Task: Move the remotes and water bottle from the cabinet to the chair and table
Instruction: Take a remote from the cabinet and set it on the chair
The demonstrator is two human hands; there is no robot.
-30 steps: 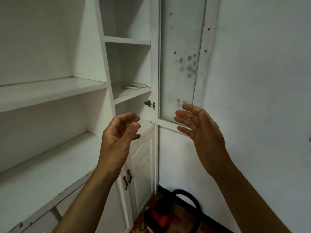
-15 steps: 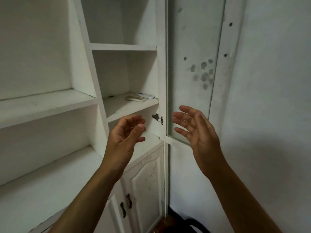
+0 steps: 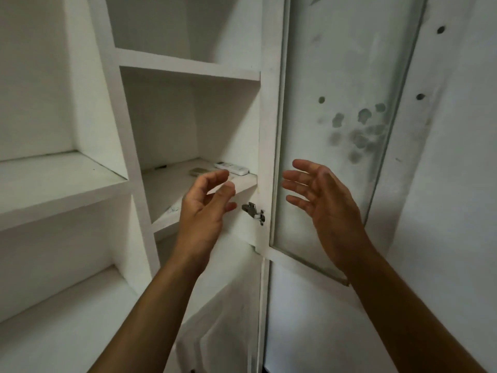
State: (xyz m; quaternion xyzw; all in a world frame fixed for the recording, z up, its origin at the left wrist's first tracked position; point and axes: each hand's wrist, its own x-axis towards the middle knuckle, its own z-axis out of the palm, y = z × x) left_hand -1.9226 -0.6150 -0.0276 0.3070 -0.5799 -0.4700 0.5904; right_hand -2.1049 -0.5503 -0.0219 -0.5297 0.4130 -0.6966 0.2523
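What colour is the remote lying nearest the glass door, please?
The remote is white; the head view shows it.

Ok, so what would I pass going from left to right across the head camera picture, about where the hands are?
wide shelf → left hand → door hinge → right hand → wall

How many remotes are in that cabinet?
2, both on the middle shelf: a white remote near the door, a greyish remote just left of it. The left hand may hide more.
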